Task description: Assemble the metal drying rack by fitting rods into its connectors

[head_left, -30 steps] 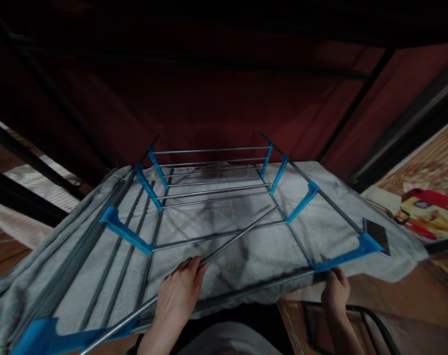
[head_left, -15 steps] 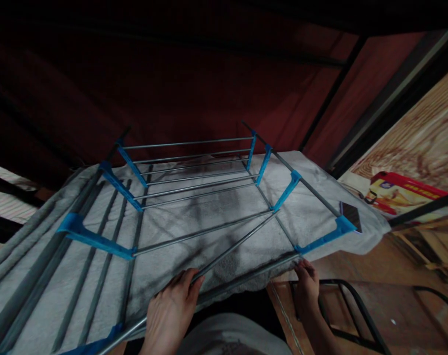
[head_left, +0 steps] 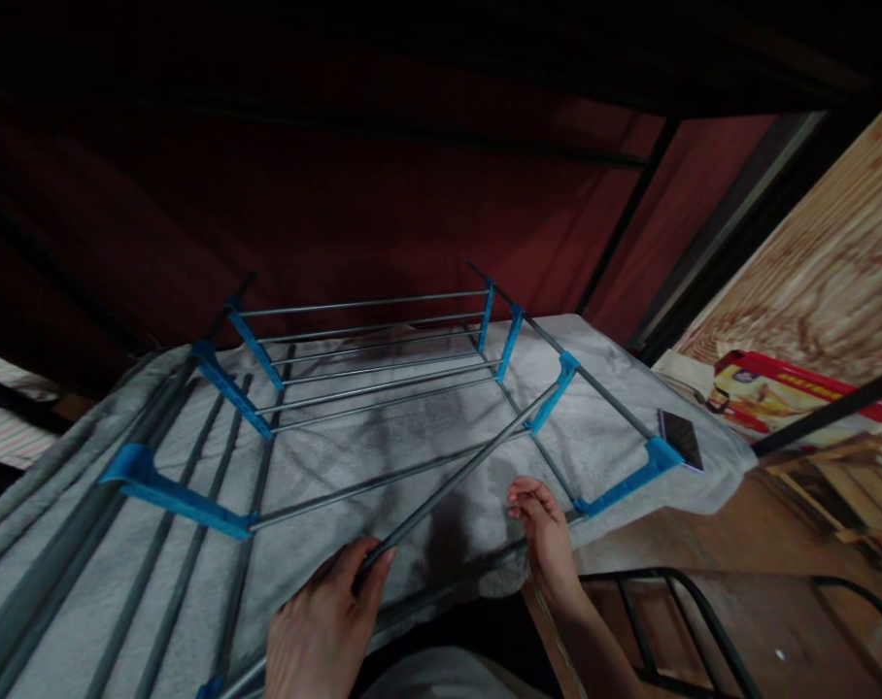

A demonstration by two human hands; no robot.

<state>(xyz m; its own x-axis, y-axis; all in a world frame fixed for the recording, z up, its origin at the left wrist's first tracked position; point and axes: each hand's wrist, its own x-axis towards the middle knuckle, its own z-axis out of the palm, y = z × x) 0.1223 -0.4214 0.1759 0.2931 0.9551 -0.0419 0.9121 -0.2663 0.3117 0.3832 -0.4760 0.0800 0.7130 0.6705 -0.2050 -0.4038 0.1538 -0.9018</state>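
Observation:
My left hand (head_left: 328,616) is closed around a grey metal tube (head_left: 448,489), which slants up to the right across a half-built rack. The tube's far end lies by a blue plastic bracket (head_left: 556,390) on the rack's right side. My right hand (head_left: 549,534) hovers above the near edge, its fingers loosely curled with nothing visible in them. Close to it is the front right blue bracket (head_left: 623,483). More blue brackets, such as the front left one (head_left: 175,493), join side poles to several crossbars (head_left: 383,388). The tube's near end is partly hidden by my left hand.
The rack lies on a grey fleece cloth (head_left: 608,388), with several loose tubes (head_left: 168,553) at the left. A phone (head_left: 680,440) rests at the right edge. Beyond are a red and yellow box (head_left: 791,388), a black metal frame (head_left: 693,602) and a dark red curtain (head_left: 375,214).
My right hand has left the front right bracket and moved left and up, over the cloth. The tube's far end has risen along the right middle bracket, still in my left hand.

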